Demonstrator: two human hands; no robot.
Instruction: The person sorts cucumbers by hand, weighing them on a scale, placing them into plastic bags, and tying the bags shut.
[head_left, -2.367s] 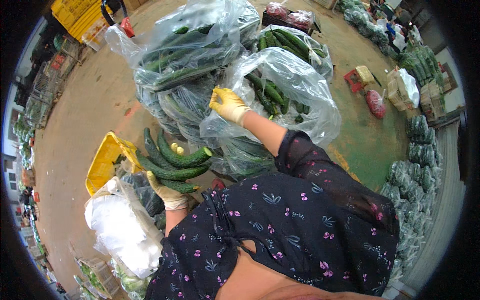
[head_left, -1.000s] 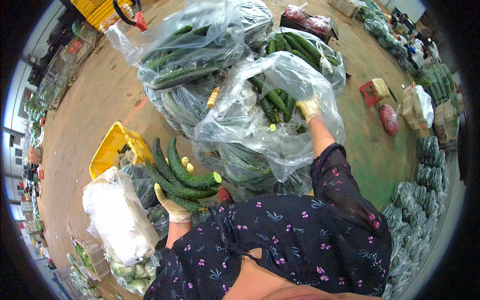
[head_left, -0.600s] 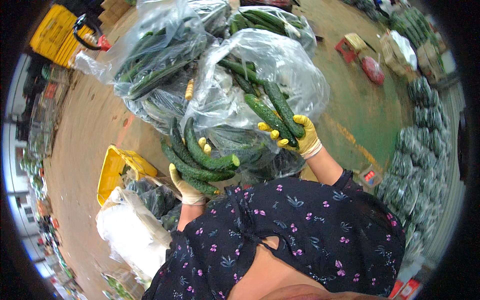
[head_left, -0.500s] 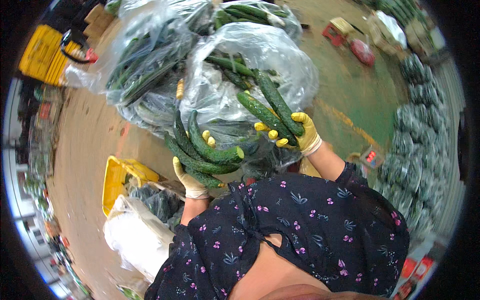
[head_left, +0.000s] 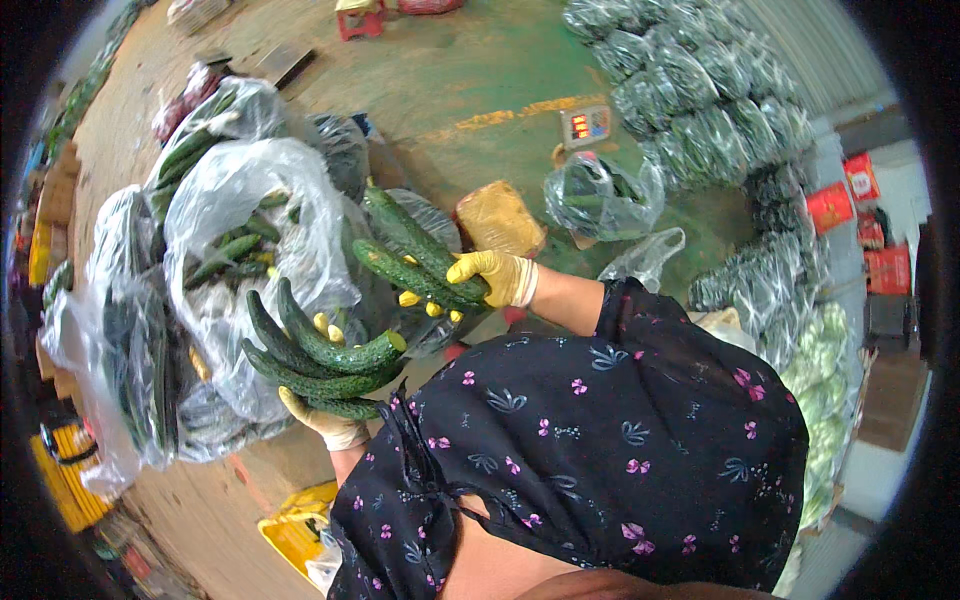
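My left hand (head_left: 322, 418), in a pale rubber glove with yellow fingertips, holds several curved green cucumbers (head_left: 340, 355) low in the middle of the view. Slightly higher and to the right, my right hand (head_left: 495, 280) in a matching glove grips two straighter cucumbers (head_left: 405, 225) with bumpy skin, its fingertips showing beneath them. Just behind the cucumbers lies an open clear plastic bag (head_left: 260, 175) with loose cucumbers (head_left: 225, 255) inside, among other bagged bundles (head_left: 140, 370).
Bagged produce lines the wall (head_left: 690, 110) at the right, near red boxes (head_left: 862, 178). A scale (head_left: 585, 127), a tan wrapped block (head_left: 500, 220) and a small bag (head_left: 600, 195) stand beside the pile. A yellow crate (head_left: 290, 530) sits lower left.
My right hand reached into the open bag and came out holding two cucumbers. The view has since turned right, bringing the scale and wall stacks inward. My left hand still holds its cucumbers.
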